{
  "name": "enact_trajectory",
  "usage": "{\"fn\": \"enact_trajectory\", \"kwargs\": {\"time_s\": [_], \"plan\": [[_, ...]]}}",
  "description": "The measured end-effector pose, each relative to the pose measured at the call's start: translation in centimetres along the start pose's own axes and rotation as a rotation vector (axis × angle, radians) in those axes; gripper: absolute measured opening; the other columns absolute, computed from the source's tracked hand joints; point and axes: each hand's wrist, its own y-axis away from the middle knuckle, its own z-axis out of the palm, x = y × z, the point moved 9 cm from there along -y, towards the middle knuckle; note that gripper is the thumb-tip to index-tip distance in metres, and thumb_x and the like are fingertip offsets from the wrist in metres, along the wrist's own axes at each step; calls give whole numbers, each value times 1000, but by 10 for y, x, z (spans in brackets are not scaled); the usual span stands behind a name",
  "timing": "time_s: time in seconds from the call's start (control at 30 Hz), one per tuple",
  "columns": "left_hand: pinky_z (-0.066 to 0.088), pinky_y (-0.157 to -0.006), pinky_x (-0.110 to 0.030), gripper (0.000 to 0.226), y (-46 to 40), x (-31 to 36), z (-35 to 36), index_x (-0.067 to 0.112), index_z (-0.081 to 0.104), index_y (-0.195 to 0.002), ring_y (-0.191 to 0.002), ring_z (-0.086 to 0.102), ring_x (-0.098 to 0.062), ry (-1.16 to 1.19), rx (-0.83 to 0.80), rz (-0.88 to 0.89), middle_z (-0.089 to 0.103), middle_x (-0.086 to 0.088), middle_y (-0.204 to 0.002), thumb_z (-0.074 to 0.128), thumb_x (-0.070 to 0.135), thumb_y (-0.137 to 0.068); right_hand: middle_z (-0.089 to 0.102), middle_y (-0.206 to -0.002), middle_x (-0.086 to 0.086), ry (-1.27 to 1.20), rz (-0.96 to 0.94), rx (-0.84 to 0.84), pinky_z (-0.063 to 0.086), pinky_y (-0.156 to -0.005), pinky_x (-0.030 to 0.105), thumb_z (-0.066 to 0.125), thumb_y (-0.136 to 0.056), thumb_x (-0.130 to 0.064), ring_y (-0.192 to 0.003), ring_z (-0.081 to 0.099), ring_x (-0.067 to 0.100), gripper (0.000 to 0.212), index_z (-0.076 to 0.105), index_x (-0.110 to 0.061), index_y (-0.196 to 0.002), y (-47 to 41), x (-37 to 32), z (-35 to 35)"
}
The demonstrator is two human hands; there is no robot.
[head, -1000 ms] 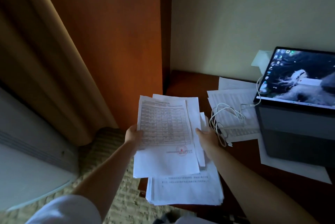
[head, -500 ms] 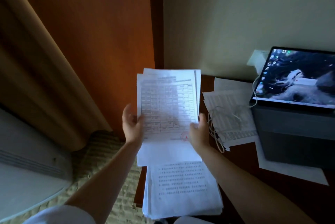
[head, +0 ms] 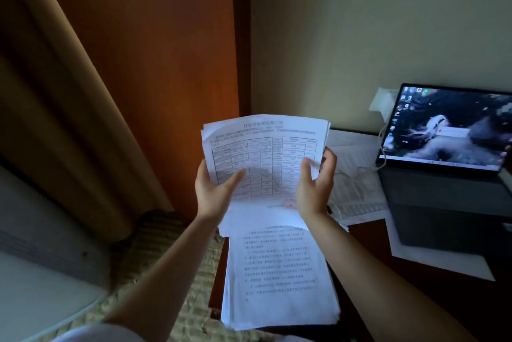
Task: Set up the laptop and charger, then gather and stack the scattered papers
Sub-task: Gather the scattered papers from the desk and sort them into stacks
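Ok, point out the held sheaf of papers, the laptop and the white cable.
held sheaf of papers [head: 266,153], head view, printed table.
laptop [head: 446,131], head view, lit screen.
white cable [head: 383,145], head view, run beside screen's left edge.

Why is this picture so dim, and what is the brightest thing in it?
Head view: the room is dark, and the lit laptop screen is brightest. The sheets held up by the left hand and right hand look bluish, their print soft. The wide lens bends the curtain at the frame edge.
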Motion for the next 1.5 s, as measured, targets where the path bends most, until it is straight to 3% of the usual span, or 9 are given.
{"fn": "enact_trajectory", "kwargs": {"time_s": [0.17,0.23,0.3,0.53,0.73,0.87,1.17,1.3,1.5], "plan": [[59,-68,-27,31,1,-6,3,10,65,-105,-88,71,-15,26,-50,-69,72,-1,-97,77,15,-77,57,-104,-21,27,-21,-46,43,-83,11,50,-95,-14,-94,54,-14,34,43,-11,-128,6,-7,3],[59,-72,-31,26,5,-18,4,14,67,-101,-89,71,-15,9,-45,-119,73,1,-95,77,15,-77,59,-111,-9,82,13,-82,44,-88,21,51,-95,-12,-98,57,0,30,45,-14,-125,15,3,6],[59,-73,-30,20,10,-24,5,21,67,-95,-88,70,-13,10,-28,-145,73,3,-93,76,16,-79,59,-118,-2,140,46,-120,44,-85,28,51,-95,-14,-104,57,14,31,45,-13,-125,21,15,7],[58,-62,-24,15,12,-9,3,18,67,-90,-76,71,-12,59,-19,-187,73,1,-87,76,14,-79,64,-114,6,321,88,-103,51,-83,44,50,-94,-15,-102,61,22,42,41,-17,-135,15,21,-4],[53,-56,-27,12,34,-107,-21,12,62,-96,-70,64,-17,-341,11,-547,68,-8,-90,65,8,-84,57,-130,10,656,278,-398,50,-89,36,40,-96,-10,-113,59,29,43,41,-16,-139,48,101,-10],[56,-66,-30,11,51,-142,-21,19,64,-93,-76,66,-19,-583,-68,-500,67,0,-87,59,12,-87,61,-123,15,754,322,-419,44,-89,28,40,-96,-3,-115,57,31,32,53,-5,-124,67,134,-30],[51,-74,-36,17,45,-151,-8,18,63,-77,-84,58,-29,-903,-70,-276,66,-7,-84,49,19,-87,62,-111,20,806,174,-307,43,-95,38,49,-88,1,-112,55,35,24,58,2,-110,56,140,-43],[55,-79,-40,28,52,-161,-1,23,61,-110,-94,62,-25,-708,-112,-360,66,-2,-103,46,14,-88,53,-125,19,1053,337,-336,38,-96,39,50,-90,-16,-119,46,35,33,54,0,-118,65,149,-51],[42,-50,-21,48,51,-159,11,24,44,-123,-75,57,-15,-594,-150,-448,60,1,-99,32,-3,-86,38,-134,15,977,632,-370,44,-99,45,51,-87,-18,-125,40,31,46,46,-1,-130,75,150,-42]]}}
